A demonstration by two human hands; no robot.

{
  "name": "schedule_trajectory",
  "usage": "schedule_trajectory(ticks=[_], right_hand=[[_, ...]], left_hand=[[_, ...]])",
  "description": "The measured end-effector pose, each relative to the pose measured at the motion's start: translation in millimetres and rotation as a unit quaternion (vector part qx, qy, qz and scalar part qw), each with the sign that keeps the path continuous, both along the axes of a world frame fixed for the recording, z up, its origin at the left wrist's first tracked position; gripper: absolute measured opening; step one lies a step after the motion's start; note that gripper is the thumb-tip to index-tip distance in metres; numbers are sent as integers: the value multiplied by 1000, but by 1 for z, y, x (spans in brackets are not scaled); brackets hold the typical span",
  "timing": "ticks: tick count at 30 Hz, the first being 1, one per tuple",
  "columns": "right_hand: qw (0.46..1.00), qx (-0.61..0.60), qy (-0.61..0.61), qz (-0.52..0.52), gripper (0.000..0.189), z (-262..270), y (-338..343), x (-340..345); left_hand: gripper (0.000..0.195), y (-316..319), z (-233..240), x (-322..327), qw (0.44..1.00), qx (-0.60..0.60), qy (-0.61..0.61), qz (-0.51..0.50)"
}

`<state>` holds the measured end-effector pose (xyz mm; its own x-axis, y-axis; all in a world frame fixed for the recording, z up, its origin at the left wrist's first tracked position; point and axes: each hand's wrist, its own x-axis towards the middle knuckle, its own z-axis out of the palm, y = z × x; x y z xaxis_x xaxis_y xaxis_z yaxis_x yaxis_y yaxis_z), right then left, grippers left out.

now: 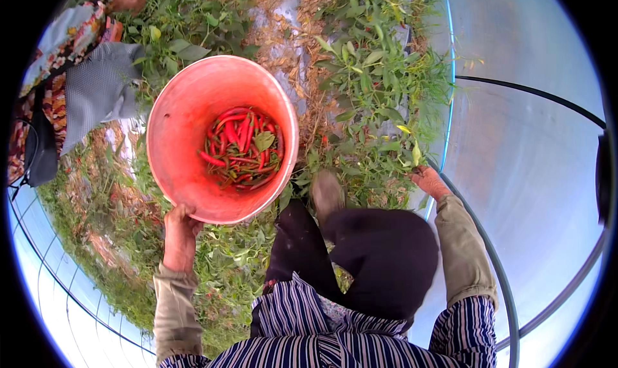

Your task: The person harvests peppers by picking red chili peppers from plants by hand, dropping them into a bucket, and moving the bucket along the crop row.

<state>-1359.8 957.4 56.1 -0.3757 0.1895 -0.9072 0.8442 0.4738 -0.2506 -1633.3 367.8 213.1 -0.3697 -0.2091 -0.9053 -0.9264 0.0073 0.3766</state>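
My left hand (pixel 180 235) grips the near rim of a red plastic bucket (pixel 181 131), which is tilted so its inside faces me. Red chili peppers (pixel 240 131) cover the bottom, some darker or greenish, and a green leaf (pixel 264 140) rests on them. Off to the right, my right hand (pixel 431 182) reaches into the edge of the pepper plants (pixel 376 92), beside the plastic sheeting. A pale yellow-green leaf or pod (pixel 416 153) stands just above its fingertips. Whether those fingers hold anything is too small to tell.
Another person (pixel 63 63) in patterned clothing is at the upper left, near a grey mesh sheet or bag (pixel 99 85). Greenhouse plastic film (pixel 521 141) with a dark curved pipe (pixel 499 266) borders the right side. Dry straw (pixel 314 44) covers the path between plant rows.
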Motion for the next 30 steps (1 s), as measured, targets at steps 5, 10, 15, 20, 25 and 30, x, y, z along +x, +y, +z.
schedule_trajectory(ticks=[5,10,15,20,25,30], right_hand=[[989,98,52,-94,28,25,21,5],[989,48,35,-134,25,20,-8,21],[990,-48,42,-128,22,10,-34,12],[958,-125,-32,-257,27,20,-42,-13],[932,-67,-79,-347,29,27,-25,-48],[914,-100,-6,-394,29,20,-19,-58]], left_hand=[[9,5,42,5,998,-11,28,52],[15,5,64,0,996,14,67,65],[13,28,75,-21,992,-6,74,103],[17,44,80,-83,990,-51,-59,116],[18,108,69,-144,995,-12,-29,90],[24,145,23,-232,989,63,64,121]])
